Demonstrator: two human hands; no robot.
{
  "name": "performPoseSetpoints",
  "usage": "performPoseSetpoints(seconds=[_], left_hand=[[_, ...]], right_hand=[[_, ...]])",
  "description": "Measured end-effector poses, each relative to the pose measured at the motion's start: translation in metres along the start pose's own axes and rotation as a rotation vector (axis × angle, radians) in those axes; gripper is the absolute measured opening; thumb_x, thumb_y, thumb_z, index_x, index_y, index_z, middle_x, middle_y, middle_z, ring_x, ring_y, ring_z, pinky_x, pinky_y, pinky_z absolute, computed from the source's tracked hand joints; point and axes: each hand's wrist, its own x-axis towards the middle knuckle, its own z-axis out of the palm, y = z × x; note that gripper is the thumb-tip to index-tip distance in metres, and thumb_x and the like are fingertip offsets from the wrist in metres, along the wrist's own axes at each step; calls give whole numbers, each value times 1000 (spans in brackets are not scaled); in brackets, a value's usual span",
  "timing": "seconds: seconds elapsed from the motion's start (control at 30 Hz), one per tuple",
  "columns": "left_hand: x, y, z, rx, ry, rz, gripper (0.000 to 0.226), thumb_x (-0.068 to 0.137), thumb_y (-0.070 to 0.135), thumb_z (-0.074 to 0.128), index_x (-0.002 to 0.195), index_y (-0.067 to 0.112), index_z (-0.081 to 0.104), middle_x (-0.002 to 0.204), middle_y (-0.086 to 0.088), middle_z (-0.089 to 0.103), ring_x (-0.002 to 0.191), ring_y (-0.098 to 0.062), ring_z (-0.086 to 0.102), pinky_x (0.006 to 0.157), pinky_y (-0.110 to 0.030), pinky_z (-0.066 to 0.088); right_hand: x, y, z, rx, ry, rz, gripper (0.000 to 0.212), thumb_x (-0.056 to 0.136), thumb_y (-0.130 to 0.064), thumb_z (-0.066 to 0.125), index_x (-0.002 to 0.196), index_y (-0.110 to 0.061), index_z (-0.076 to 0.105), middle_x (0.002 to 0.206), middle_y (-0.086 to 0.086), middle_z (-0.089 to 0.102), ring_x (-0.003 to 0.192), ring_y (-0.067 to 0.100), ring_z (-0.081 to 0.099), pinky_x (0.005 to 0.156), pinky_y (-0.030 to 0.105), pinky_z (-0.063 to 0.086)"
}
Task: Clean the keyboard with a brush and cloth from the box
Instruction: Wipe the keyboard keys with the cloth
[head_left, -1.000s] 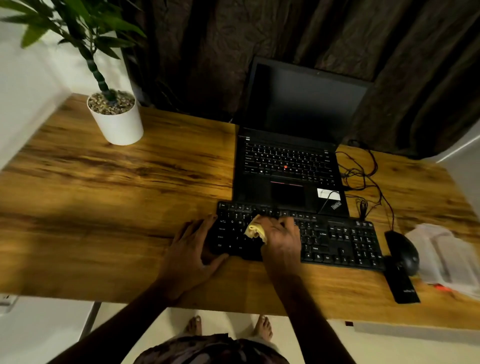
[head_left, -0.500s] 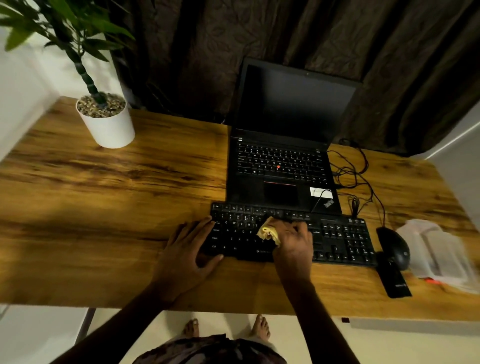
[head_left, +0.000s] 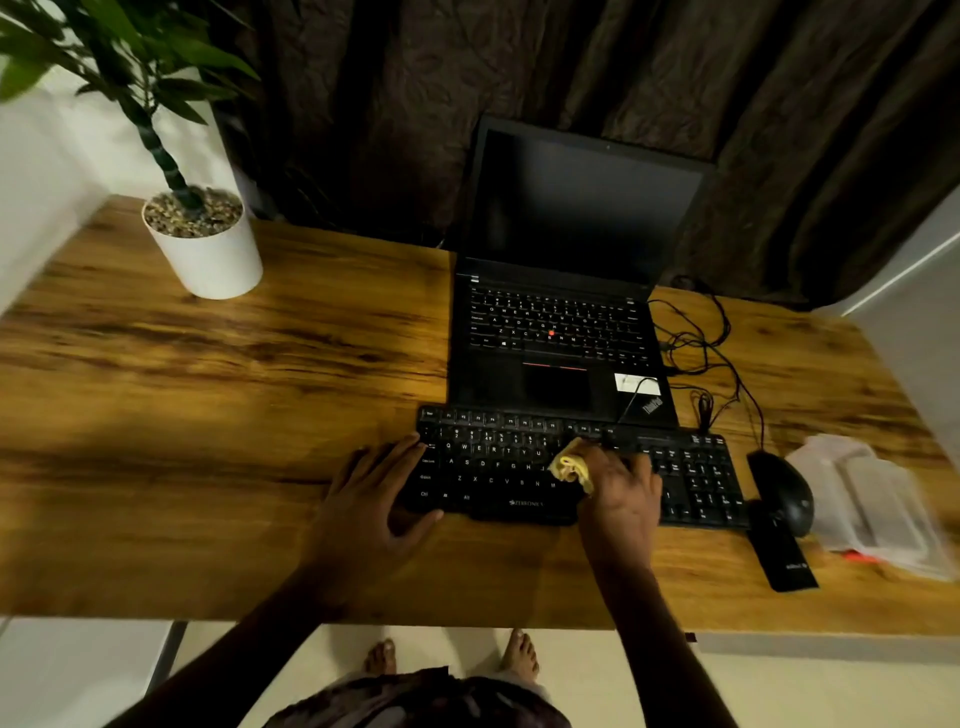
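A black external keyboard (head_left: 498, 467) lies on the wooden desk in front of an open laptop. My right hand (head_left: 621, 493) is closed around a crumpled yellow cloth (head_left: 571, 466) and presses it on the keys right of the keyboard's middle. My left hand (head_left: 369, 499) rests flat with fingers spread on the keyboard's left end and holds it still. A clear plastic box (head_left: 872, 504) sits at the desk's right edge. No brush is clearly visible.
The black laptop (head_left: 558, 332) stands open just behind the keyboard. A black mouse (head_left: 782, 491) and a flat black item (head_left: 782, 553) lie right of the keyboard, with tangled cables (head_left: 701, 343) behind. A white potted plant (head_left: 205, 244) is far left.
My right hand has slid the yellow cloth rightward along the keys. My left hand stays on the keyboard's left end. The camera view has shifted slightly.
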Motion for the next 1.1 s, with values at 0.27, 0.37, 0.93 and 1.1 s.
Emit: performPoseSetpoints(seconds=[0.27,0.37,0.93,1.1], left_hand=[[0,1,0,8,38,33,81,86,74,47,153,32,30,159,11,29,145,-20,28,113,-54,33],[1,0,0,3,28,23,81,85,75,45,153,33,30,159,11,29,144,-20,28,113,-54,34],[-1,1,-1,-12,-12,-18,83,85,80,40,154,40,19,162,17,18,148,-19,19,115,-54,31],[0,1,-1,-11,7,0,83,84,78,43,154,37,24,160,15,23,146,-21,25,115,-53,30]], right_hand=[[-5,-5,3,-2,-26,-4,61,73,8,54,124,-26,63,115,6,69,107,30,52,82,41,40],[-4,1,3,-15,-8,-57,61,72,6,50,123,-24,64,116,7,70,106,32,54,81,43,40],[11,10,-4,17,-22,161,52,74,1,67,121,-21,62,112,8,70,111,31,54,92,44,41],[22,-7,-3,58,-45,229,50,75,-5,68,124,-14,61,112,13,70,113,35,51,92,43,39]])
